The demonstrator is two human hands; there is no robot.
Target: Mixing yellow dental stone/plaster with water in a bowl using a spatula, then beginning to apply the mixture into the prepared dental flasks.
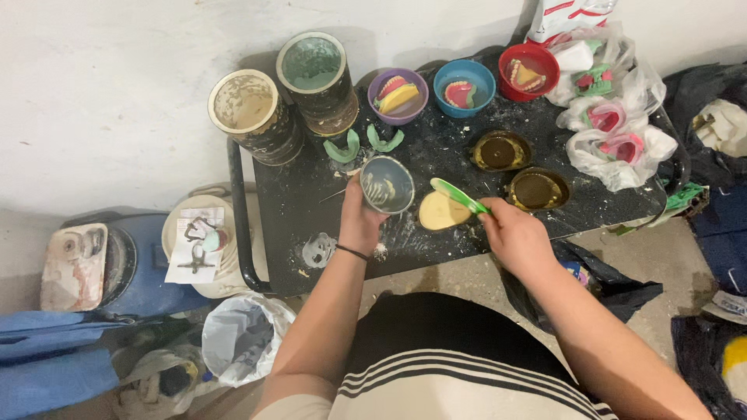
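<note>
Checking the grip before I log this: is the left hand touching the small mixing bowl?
Touching. The head view shows the left hand wrapped around the side of the small mixing bowl, holding it tilted above the black table.

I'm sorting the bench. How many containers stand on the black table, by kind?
Small coloured bowls (purple, blue, red): 3
Tall stained tubs: 2
Dark flasks with brown fill: 2
Total: 7

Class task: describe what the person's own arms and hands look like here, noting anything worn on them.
Both forearms are bare, with no gloves or sleeves showing. The left hand has a thin black band around its wrist. The right hand wears nothing visible.
</note>
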